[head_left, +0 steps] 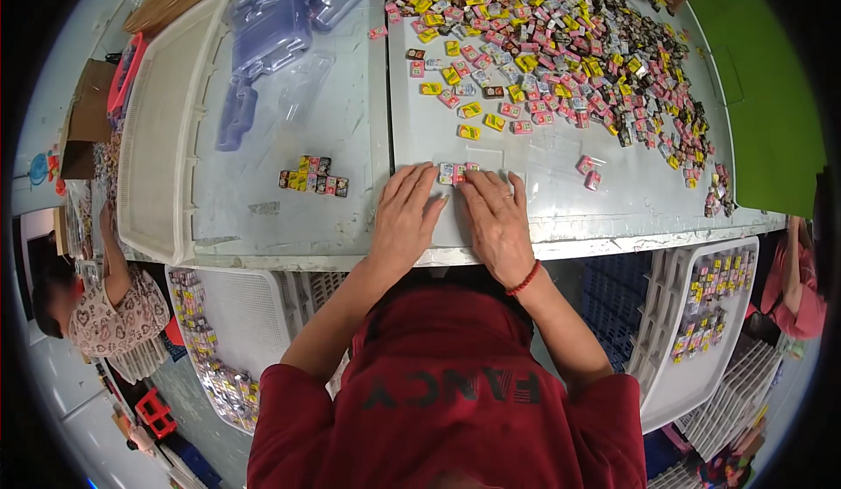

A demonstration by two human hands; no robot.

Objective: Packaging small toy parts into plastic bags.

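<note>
A short row of small printed boxes [447, 174], white and pink, lies on the table close to its near edge. My right hand [498, 218] bends its fingers over the right end of this row and covers part of it. At the row's left end, my left hand [405, 211] rests on the table, fingers stretched and thumb apart. Further left sits a joined cluster of small yellow, black and pink boxes [313, 176]. To the right lie pink boxes [593, 179] beside a clear plastic piece. A large heap of similar boxes [561, 69] spreads over the far right.
Clear bluish plastic packs [276, 29] lie at the far left, beside a white plastic tray [162, 130]. Trays of packed boxes stand below the table at left [250, 309] and right [701, 349]. Other people work at left [114, 305] and right [797, 283].
</note>
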